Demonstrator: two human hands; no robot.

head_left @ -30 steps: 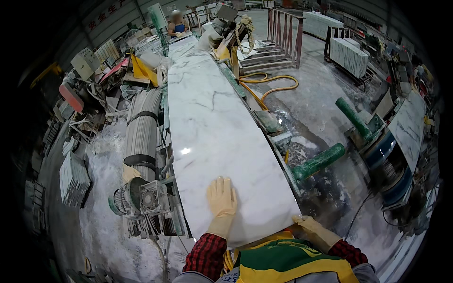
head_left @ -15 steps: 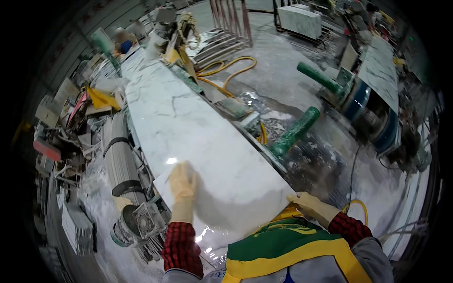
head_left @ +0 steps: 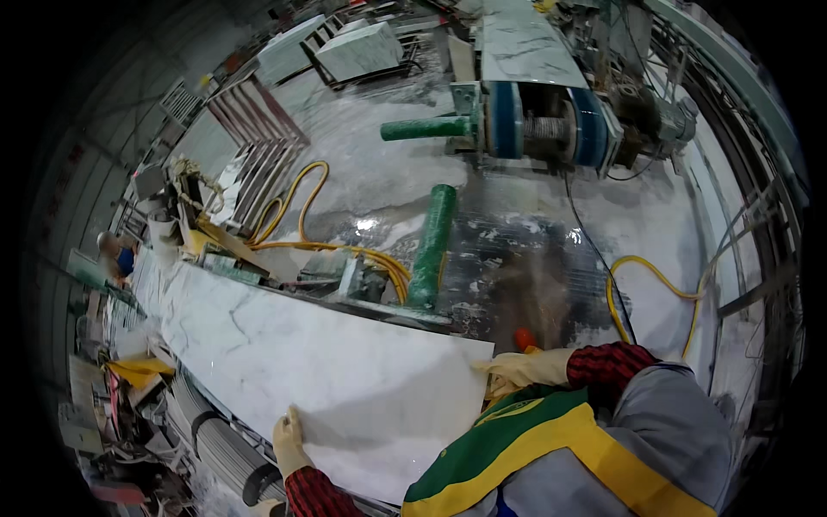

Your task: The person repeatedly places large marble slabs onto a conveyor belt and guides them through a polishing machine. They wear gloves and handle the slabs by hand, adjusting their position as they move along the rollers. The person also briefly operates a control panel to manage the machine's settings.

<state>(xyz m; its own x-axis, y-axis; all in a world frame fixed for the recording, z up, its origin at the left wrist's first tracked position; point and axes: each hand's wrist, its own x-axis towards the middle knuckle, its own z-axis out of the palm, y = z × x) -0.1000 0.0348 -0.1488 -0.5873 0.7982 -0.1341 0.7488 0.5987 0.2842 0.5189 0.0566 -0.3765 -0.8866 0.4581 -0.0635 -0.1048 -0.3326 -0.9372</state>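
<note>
A long white marble slab (head_left: pixel 345 370) with grey veins stretches from in front of my body toward the far left, its top wet and shiny. My left hand (head_left: pixel 291 444), in a cream rubber glove, is at the slab's lower left edge. It looks closed on that edge, with part of the hand hidden. At the slab's right corner, my right hand (head_left: pixel 524 370) wears the same kind of glove and has its fingers closed around the edge. A green and yellow apron (head_left: pixel 500 439) lies close against the slab's near end.
A green roller (head_left: pixel 433 246) stands out beyond the slab's far side. Yellow hoses (head_left: pixel 345 250) and another yellow hose (head_left: pixel 616 293) lie on the wet floor. A belt machine with blue drums (head_left: pixel 504 121) is at the back right. Ribbed grey conduit (head_left: pixel 207 422) runs along the left.
My view has swung to the right. My left hand has gone from lying flat on the slab to its edge. The right hand stays at the corner.
</note>
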